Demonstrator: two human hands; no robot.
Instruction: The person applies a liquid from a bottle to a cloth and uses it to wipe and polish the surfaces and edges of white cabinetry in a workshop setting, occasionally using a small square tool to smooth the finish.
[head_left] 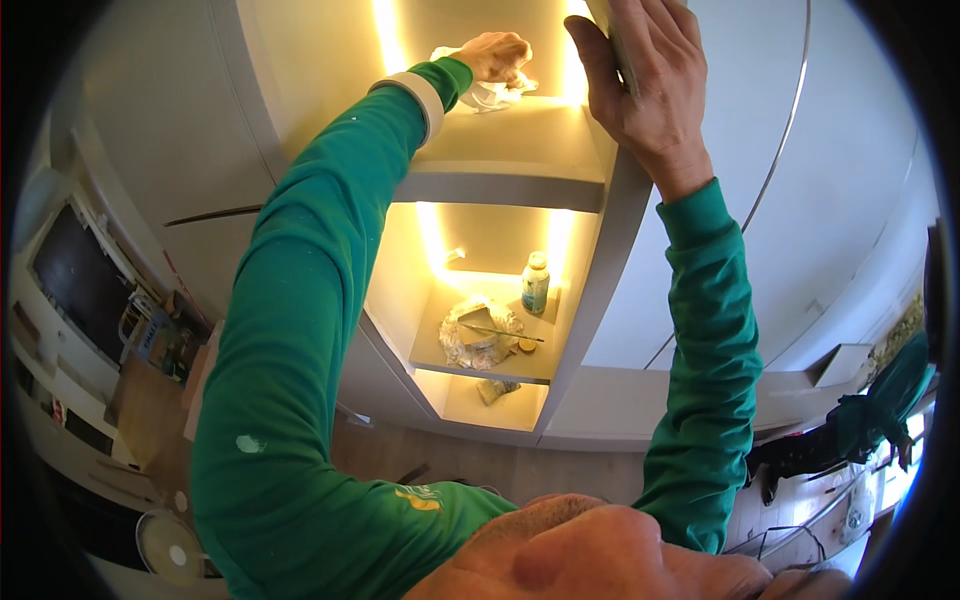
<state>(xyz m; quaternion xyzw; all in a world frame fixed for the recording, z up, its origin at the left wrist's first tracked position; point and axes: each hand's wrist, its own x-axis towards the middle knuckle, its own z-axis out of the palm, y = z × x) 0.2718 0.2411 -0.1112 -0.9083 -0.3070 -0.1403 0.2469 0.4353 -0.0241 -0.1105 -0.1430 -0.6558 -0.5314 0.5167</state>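
Note:
My left hand [497, 57] is closed on a crumpled white cloth or thin plastic [492, 97] above the upper shelf [520, 140] of a lit cabinet. A pale ring like a tape roll [424, 104] sits round my left sleeve near the wrist. Higher on the right, my right hand [662, 90] wraps round the edge of the upright side panel [618, 45], thumb on one side and fingers on the other. Some fingertips of both hands are hidden.
Below, another lit shelf holds a bottle [535, 284], crumpled clear plastic [470, 345] with a thin stick across it, and a small round piece [526, 346]. A small packet [495, 390] lies at the bottom. At far right stands another person [860, 425]; a wooden table [150, 405] is at left.

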